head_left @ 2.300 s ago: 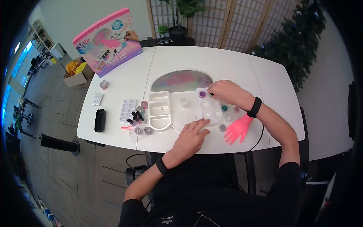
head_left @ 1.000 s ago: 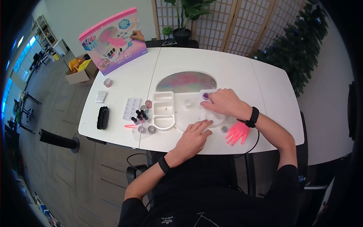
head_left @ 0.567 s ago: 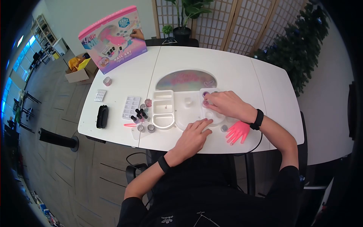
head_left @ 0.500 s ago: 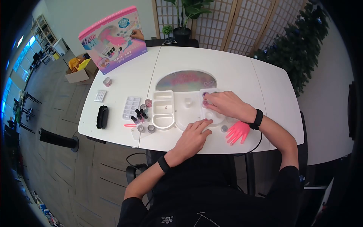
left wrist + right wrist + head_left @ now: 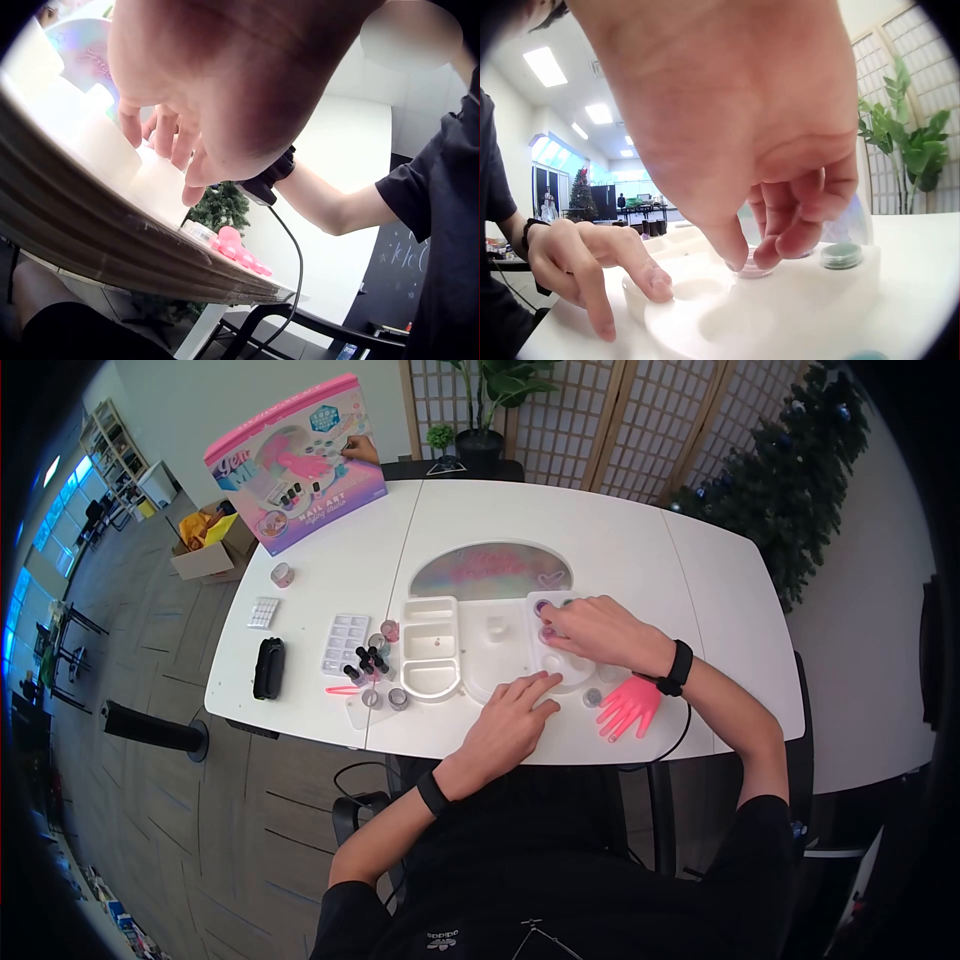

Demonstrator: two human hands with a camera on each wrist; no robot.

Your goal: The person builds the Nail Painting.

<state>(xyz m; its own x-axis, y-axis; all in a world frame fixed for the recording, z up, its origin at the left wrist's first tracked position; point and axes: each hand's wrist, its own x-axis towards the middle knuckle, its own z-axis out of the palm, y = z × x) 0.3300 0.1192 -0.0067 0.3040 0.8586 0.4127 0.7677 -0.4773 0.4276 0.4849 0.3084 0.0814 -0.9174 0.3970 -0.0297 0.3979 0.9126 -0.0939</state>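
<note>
My right hand (image 5: 607, 632) reaches over the right side of the white nail-art tray (image 5: 482, 668). In the right wrist view, its thumb and fingertips pinch a small pink jar (image 5: 754, 268) at a round slot. Beside that jar, a purple jar (image 5: 541, 606) sits in a slot, and a green-lidded jar (image 5: 841, 256) stands in the back corner slot. My left hand (image 5: 503, 722) rests with fingers extended on the tray's front edge, holding nothing. More round slots, such as a bare one (image 5: 697, 290), lie between the two hands.
A pink model hand (image 5: 630, 707) and a clear jar (image 5: 592, 698) lie right of the tray. Nail polish bottles (image 5: 370, 661), a compartment tray (image 5: 346, 644) and pink tweezers (image 5: 342, 690) stand left. The product box (image 5: 298, 465) is at the back left.
My right hand has shifted from the back corner slot toward me and left; a pink jar now shows under its fingertips at a slot. The left hand has stayed in place.
</note>
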